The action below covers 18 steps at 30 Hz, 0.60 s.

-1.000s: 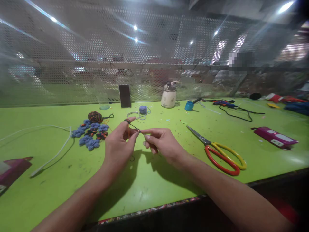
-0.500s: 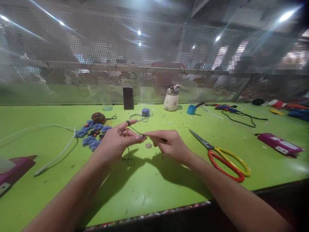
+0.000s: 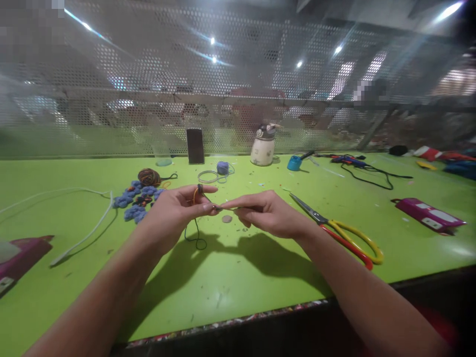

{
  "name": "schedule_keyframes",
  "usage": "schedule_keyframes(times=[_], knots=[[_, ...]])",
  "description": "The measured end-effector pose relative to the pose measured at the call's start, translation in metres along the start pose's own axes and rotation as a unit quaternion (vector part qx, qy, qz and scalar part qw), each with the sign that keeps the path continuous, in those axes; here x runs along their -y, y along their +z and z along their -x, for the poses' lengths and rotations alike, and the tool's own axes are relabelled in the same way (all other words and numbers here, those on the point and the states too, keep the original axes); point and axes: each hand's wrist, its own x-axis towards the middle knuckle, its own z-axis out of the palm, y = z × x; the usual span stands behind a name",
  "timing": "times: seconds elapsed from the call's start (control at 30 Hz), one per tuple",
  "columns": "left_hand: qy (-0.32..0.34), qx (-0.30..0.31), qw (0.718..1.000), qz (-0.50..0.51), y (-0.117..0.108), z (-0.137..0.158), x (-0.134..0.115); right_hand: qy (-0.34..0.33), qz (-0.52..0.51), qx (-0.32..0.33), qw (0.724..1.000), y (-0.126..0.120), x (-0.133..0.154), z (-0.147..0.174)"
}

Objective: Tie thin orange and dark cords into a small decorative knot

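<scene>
Dark yarn [image 3: 200, 189] is winding around a raised finger of the left hand [image 3: 169, 210], which is pinching it at the thumb tip above the worktop [image 3: 219, 292], while an orange strand [image 3: 194, 197] is hanging alongside. The right hand [image 3: 275, 213] is pointing its index finger in at that pinch, its other fingers curling under, and whether it's gripping anything we can't tell! Farther out, blue flower pieces [image 3: 134, 214] are lying left beside a multicoloured yarn ball [image 3: 148, 177], with scissors [image 3: 320, 218] resting right.
</scene>
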Motion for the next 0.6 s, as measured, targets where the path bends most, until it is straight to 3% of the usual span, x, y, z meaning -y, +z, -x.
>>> schedule_keyframes(times=[0.17,0.6], knots=[[-0.005,0.033,0.999,0.023,0.006,0.001,0.002,0.083,-0.123,-0.054,0.987,0.010,-0.004,-0.005],[0.002,-0.020,1.000,-0.001,0.010,0.001,0.003,0.121,-0.136,-0.073,0.980,0.015,-0.004,-0.005]])
